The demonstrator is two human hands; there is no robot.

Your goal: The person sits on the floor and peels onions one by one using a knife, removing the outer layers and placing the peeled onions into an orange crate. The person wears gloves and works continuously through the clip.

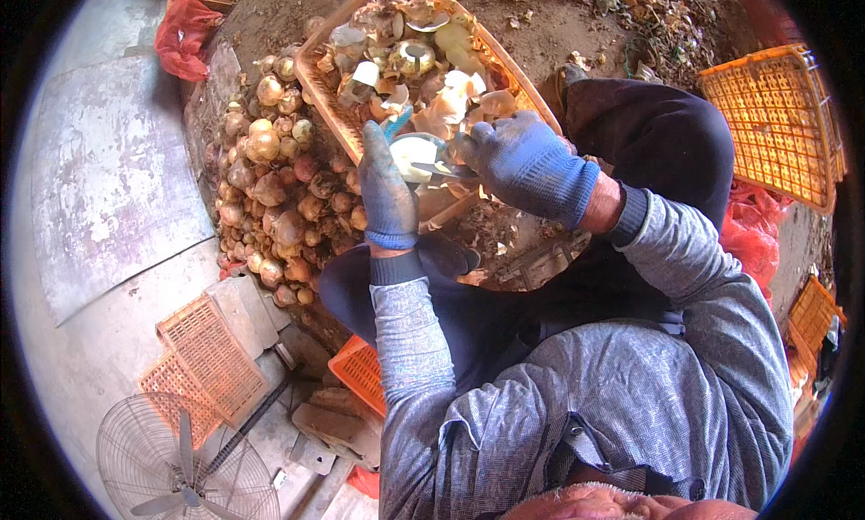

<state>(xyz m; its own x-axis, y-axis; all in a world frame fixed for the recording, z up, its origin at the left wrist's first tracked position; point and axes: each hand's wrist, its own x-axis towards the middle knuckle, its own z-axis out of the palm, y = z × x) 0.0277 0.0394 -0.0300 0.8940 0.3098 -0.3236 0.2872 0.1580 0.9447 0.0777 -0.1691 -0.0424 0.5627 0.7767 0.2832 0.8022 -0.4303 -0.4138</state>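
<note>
My left hand [390, 192], in a blue-grey knit work glove, holds a pale peeled onion [411, 153] over the near edge of an orange plastic crate [323, 104]. In my right hand [534, 162], gloved the same way, is a knife whose dark blade [438, 170] lies against the onion. The knife's handle is hidden inside my fist. Onion skins [449, 104] and cut onion pieces, one a hollowed ring [412, 57], fill much of the crate. To the left, a large heap of unpeeled onions [277, 189] rests on the ground.
An orange crate [770, 124] stands at right, above red mesh sacking [753, 229]. A fan [186, 466] and stacked crates [213, 361] are at lower left. A worn board [115, 175] lies beyond the heap. Scattered skins [649, 20] litter the dirt floor.
</note>
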